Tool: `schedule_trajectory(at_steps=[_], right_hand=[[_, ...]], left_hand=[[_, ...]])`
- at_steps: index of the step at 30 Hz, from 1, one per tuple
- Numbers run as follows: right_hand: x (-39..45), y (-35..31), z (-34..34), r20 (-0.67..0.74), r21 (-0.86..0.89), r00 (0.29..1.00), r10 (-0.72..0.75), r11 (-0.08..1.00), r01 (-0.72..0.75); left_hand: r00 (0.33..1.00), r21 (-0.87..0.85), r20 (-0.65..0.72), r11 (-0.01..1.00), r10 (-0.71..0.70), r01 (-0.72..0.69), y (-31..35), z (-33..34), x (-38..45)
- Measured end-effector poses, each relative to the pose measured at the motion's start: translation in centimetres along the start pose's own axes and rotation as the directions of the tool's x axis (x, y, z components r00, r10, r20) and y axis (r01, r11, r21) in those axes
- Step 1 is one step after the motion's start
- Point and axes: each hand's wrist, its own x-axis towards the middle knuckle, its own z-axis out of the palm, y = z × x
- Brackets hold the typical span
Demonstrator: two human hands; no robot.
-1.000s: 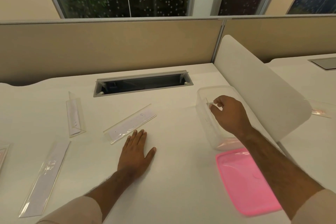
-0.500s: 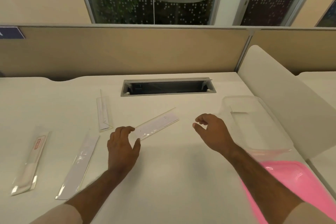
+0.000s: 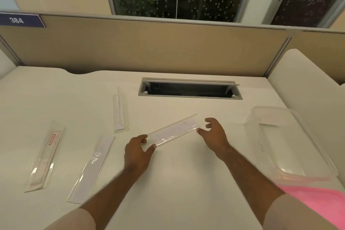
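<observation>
The long clear acrylic paper-filled strip point(image 3: 173, 132), left of the clear plastic tub point(image 3: 302, 151), is now pinched at its near end by the left hand point(image 3: 137, 153), while the right hand point(image 3: 214, 134), back from the tub, reaches its far end with fingers spread and empty, probably readying a two-handed lift.

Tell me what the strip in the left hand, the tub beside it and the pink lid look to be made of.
Strip: clear glossy plastic, likely acrylic; glare streaks run along it.
Tub: thin clear plastic, slightly cloudy; the desk shows through.
Pink lid: opaque plastic by its even colour, though blurred.
</observation>
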Motion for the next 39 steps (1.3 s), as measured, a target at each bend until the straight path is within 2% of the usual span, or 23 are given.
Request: schedule_trajectory(at_steps=[4, 7, 13, 19, 26, 30, 33, 36, 39], right_hand=[[1.2, -0.1, 1.1, 0.031, 0.101, 0.997, 0.070, 0.992, -0.073], [1.5, -0.2, 1.8, 0.042, 0.130, 0.996, 0.075, 0.988, -0.080], [3.2, -1.1, 2.5, -0.037, 0.076, 0.990, 0.135, 0.988, -0.132], [3.5, -1.4, 2.6, 0.062, 0.049, 0.982, 0.178, 0.982, -0.181], [2.9, -0.1, 3.2, 0.071, 0.075, 0.993, 0.089, 0.993, -0.095], [2.0, 0.0, 2.3, -0.088, 0.036, 0.996, 0.005, 0.999, -0.002], [1.3, 0.2, 0.8, -0.176, 0.047, 0.983, -0.058, 0.997, 0.067], [0.4, 0.6, -0.5, -0.153, 0.011, 0.982, -0.112, 0.993, 0.115], [-1.0, 0.8, -1.6, -0.039, 0.037, 0.986, -0.162, 0.986, 0.164]], left_hand=[[0.999, -0.109, -0.040, 0.994, -0.016, 0.012, 0.3, 0.6, 0.5], [1.000, -0.163, -0.013, 0.986, -0.024, 0.022, 0.6, 0.6, 0.5], [0.993, -0.023, 0.103, 0.998, 0.057, -0.055, 1.2, 0.9, 1.7], [0.991, 0.034, 0.073, 0.993, 0.114, -0.117, 0.8, 1.3, 1.1], [0.988, 0.071, 0.003, 0.985, 0.157, -0.156, 0.9, 1.8, 0.5], [0.985, 0.009, -0.118, 0.992, 0.127, -0.127, 1.0, 1.4, 0.8], [0.979, -0.039, -0.139, 0.987, 0.149, -0.156, 0.8, 0.4, 0.5], [0.974, -0.049, -0.135, 0.980, 0.184, -0.193, 0.4, -0.7, -0.3], [0.972, -0.112, -0.120, 0.970, 0.202, -0.215, 0.3, -1.9, -1.3]])
